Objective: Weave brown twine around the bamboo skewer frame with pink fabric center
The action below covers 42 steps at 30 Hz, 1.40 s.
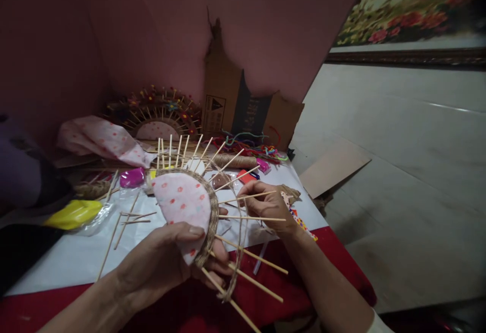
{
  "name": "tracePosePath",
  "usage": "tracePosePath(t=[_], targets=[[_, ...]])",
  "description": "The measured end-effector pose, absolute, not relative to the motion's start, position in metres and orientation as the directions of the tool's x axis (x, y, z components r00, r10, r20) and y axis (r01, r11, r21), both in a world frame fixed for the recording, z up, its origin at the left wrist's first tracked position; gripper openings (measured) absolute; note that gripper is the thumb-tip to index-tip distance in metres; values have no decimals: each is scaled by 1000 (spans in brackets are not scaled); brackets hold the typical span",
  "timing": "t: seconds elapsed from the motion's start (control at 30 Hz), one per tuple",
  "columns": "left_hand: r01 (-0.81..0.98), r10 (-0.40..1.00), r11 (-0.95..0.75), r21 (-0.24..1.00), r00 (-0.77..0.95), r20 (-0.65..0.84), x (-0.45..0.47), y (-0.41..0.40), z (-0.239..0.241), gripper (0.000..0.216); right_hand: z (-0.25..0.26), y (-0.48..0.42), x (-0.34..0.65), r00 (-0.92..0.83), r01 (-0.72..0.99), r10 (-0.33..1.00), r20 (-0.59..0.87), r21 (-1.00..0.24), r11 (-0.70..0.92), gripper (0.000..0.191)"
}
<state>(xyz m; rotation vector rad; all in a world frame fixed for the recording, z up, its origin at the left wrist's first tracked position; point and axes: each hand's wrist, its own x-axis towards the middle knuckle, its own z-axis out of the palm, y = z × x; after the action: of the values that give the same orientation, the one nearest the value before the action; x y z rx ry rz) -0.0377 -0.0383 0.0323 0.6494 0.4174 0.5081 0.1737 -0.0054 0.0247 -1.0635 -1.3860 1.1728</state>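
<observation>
My left hand grips the lower edge of a round craft piece covered in pink dotted cloth, rimmed with jute twine, with several thin wooden sticks radiating from its edge. My right hand is closed in a pinch among the sticks on the right side, holding a strand of jute twine that loops around the sticks and hangs down toward the lower rim.
A white sheet over a red cloth covers the table. On it lie loose sticks, a yellow bag, a magenta lid, pink cloth, a finished stick wheel, coloured yarn, and a cardboard box behind.
</observation>
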Motion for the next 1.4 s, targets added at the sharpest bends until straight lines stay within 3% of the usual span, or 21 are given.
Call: tracePosePath(t=[0.33,0.73,1.03,1.2,1.4], targets=[[-383,617,634,672,774,-142,-38,-33,27,36,20,-4,165,-87,21,982,167,-985,170,21],[-272,614,583,765,765,-197,-39,-35,26,42,21,-4,173,38,307,918,395,-879,366,16],[-204,586,592,780,773,-242,-39,-35,31,41,22,-3,181,84,395,889,450,-834,384,17],[-177,581,578,796,774,-250,-40,-37,27,42,25,-4,180,57,323,902,429,-863,390,11],[-83,546,575,814,780,-307,-42,-38,29,42,31,3,193,29,-86,983,183,-979,185,21]])
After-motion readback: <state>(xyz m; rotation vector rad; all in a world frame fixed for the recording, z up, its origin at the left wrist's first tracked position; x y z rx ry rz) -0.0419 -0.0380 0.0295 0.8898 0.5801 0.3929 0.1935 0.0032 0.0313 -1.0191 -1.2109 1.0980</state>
